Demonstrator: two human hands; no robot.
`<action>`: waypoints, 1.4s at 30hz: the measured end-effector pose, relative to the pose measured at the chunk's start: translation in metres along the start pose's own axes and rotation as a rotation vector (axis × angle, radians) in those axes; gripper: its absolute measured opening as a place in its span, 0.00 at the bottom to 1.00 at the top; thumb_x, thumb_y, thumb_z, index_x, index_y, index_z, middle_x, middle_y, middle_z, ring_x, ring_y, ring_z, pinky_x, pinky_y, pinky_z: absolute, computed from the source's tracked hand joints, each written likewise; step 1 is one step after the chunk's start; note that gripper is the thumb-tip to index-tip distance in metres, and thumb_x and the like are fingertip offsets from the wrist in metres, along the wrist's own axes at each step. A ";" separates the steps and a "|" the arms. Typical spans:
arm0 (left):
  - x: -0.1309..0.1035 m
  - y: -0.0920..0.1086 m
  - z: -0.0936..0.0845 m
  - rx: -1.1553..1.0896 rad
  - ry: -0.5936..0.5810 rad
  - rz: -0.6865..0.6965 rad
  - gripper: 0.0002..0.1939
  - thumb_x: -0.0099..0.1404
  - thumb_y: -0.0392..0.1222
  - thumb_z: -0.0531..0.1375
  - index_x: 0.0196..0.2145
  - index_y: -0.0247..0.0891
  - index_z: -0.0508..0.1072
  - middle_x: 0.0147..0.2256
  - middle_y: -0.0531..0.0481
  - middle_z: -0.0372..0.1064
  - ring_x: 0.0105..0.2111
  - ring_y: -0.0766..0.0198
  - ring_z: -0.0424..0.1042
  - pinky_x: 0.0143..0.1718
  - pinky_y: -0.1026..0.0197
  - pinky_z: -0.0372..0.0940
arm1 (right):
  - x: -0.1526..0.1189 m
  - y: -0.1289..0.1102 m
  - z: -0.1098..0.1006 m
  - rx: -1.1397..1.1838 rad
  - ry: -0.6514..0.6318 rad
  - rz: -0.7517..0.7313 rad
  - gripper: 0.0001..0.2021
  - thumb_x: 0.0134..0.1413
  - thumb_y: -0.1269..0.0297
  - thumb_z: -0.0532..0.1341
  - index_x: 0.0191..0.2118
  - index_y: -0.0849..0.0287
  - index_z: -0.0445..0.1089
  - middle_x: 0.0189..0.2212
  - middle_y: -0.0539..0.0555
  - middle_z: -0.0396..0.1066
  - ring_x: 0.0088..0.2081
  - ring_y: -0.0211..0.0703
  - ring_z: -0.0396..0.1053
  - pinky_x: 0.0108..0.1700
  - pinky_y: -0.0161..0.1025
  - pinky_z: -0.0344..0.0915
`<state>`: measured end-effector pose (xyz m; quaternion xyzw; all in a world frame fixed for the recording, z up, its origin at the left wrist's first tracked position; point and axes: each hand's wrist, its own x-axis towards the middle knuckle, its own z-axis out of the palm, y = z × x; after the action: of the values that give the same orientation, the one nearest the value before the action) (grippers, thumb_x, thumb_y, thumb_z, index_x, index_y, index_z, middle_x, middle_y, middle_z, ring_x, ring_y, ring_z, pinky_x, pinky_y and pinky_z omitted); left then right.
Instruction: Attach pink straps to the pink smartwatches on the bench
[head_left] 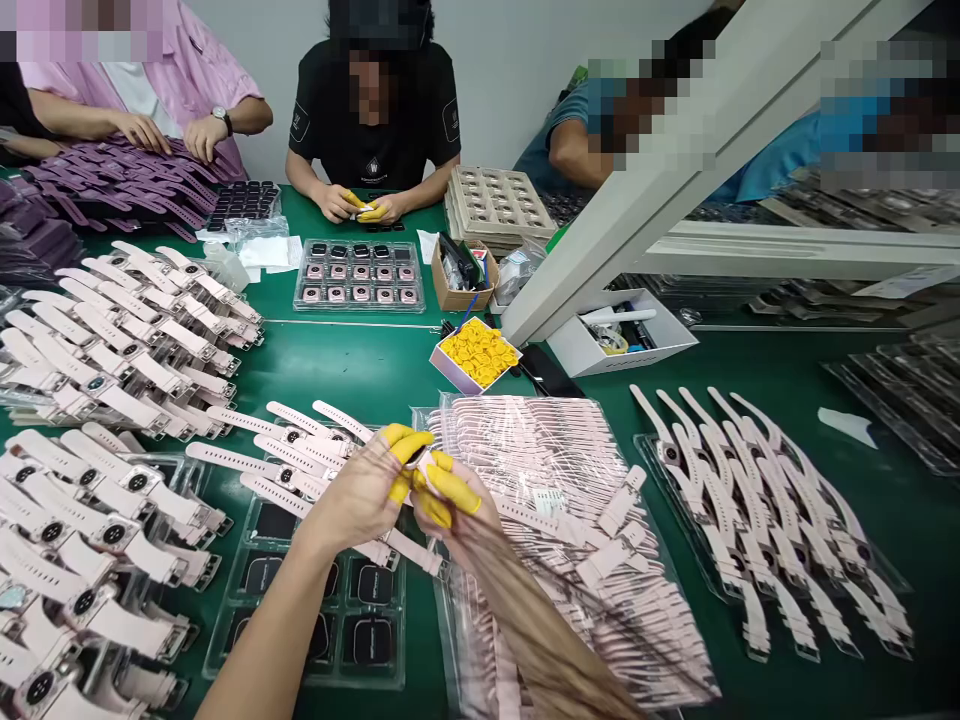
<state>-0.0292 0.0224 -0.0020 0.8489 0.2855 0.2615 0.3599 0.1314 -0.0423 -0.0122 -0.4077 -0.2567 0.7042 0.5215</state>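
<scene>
My left hand (pixel 367 490) and my right hand (pixel 454 500), both with yellow finger cots, meet at the centre. Between their fingertips they pinch a smartwatch (pixel 423 460), mostly covered, with a dark face and a pale pink edge. Beneath my forearms lie a clear plastic tray (pixel 409 620) with dark square watch faces in its pockets and a clear bag of pink watch straps (pixel 540 430). Several watches with pink straps (pixel 289 455) rest across the tray's far end. Loose pink strap pieces (pixel 619 550) lie on the bag, right of my right hand.
Pink-strapped watches are piled on trays at left (pixel 112 340) and right (pixel 750 500). Beyond my hands stand a box of yellow finger cots (pixel 457 378), a white box (pixel 652 355) and a tray of watch cases (pixel 360 302). A slanted white post (pixel 600 210) crosses the right. Co-workers sit opposite.
</scene>
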 end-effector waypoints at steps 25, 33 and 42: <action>0.003 0.001 -0.005 -0.559 0.315 -0.072 0.08 0.72 0.45 0.64 0.45 0.40 0.77 0.49 0.43 0.75 0.47 0.56 0.76 0.50 0.54 0.72 | 0.001 -0.010 -0.013 -0.156 -0.136 0.120 0.24 0.59 0.36 0.63 0.38 0.55 0.67 0.21 0.44 0.57 0.20 0.33 0.48 0.21 0.35 0.44; -0.004 0.008 -0.031 -0.816 0.731 -0.170 0.14 0.65 0.46 0.71 0.39 0.40 0.71 0.37 0.47 0.82 0.40 0.53 0.83 0.38 0.52 0.79 | 0.000 -0.017 -0.019 -0.203 -0.322 0.282 0.22 0.60 0.40 0.64 0.34 0.58 0.69 0.18 0.44 0.57 0.19 0.33 0.47 0.20 0.34 0.41; -0.009 0.004 -0.034 -0.202 0.343 -0.216 0.12 0.74 0.40 0.59 0.54 0.44 0.73 0.49 0.46 0.81 0.43 0.56 0.83 0.45 0.53 0.79 | -0.003 -0.013 -0.009 -0.219 -0.134 0.093 0.17 0.60 0.45 0.65 0.40 0.54 0.66 0.28 0.46 0.69 0.23 0.34 0.55 0.26 0.36 0.54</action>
<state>-0.0569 0.0299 0.0194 0.7163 0.4041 0.3890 0.4150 0.1460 -0.0413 -0.0053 -0.4259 -0.3471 0.7208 0.4226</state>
